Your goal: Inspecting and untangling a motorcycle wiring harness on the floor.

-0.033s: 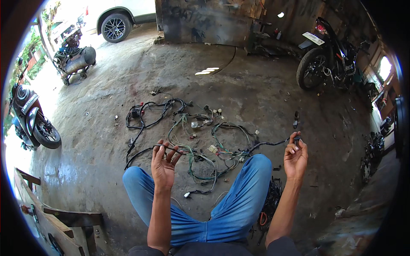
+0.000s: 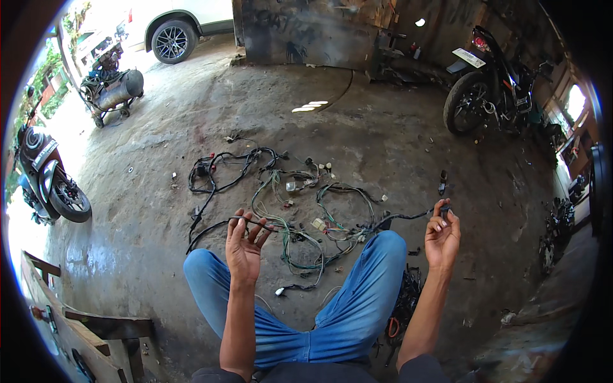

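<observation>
My left hand (image 2: 244, 246) is pinched on a black cable (image 2: 209, 235) that runs across its fingertips, with the other fingers loosely curled. My right hand (image 2: 442, 233) grips a small black connector (image 2: 445, 210) at the end of a dark wrapped cable (image 2: 408, 216). Between and beyond them a tangled wiring harness (image 2: 322, 252) of black and green wires lies on the concrete floor (image 2: 383, 140), with white connectors (image 2: 317, 223) among it. A small dark part (image 2: 443, 182) lies just beyond my right hand. My bent jean-clad legs (image 2: 357, 293) are below the wires.
A motorbike (image 2: 479, 96) stands back right, another (image 2: 54, 185) at left, near a wheeled compressor (image 2: 115, 89). A white car (image 2: 211, 16) is behind, beside a grimy metal wall (image 2: 300, 38). A wooden bench (image 2: 105, 325) is lower left; dark cables and tools (image 2: 402, 306) lie by my right knee.
</observation>
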### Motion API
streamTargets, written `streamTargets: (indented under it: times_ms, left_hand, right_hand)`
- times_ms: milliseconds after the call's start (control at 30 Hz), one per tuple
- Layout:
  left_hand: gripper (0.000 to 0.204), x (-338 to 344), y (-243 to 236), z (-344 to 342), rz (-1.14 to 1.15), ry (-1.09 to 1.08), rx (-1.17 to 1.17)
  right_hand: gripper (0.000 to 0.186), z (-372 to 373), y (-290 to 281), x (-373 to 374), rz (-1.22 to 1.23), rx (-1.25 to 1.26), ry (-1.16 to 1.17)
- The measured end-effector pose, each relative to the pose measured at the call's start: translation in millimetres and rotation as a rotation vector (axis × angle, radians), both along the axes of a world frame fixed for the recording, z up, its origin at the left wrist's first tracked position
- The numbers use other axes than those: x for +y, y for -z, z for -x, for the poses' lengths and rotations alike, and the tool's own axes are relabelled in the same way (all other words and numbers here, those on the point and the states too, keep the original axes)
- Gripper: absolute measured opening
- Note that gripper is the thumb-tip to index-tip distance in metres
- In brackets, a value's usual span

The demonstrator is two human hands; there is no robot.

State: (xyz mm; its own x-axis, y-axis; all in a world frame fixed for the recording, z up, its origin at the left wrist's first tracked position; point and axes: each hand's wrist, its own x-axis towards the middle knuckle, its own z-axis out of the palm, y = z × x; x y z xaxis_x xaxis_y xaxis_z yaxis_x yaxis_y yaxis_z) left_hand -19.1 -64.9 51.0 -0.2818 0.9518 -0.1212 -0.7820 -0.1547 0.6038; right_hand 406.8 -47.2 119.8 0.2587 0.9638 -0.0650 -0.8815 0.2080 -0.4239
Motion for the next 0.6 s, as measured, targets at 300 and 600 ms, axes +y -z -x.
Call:
streamTargets:
  times_ms: [300, 600]
  left_hand:
    - [0.038, -1, -6, 0, -0.009, 0.015, -0.028]
    - [0.038, -1, -9, -2, -0.026, 0.027, -0.038]
  right_hand:
    - [0.030, -5, 3, -15, 0.055, 0.081, 0.067]
    - [0.028, -13, 9, -21, 0.068, 0.121, 0.074]
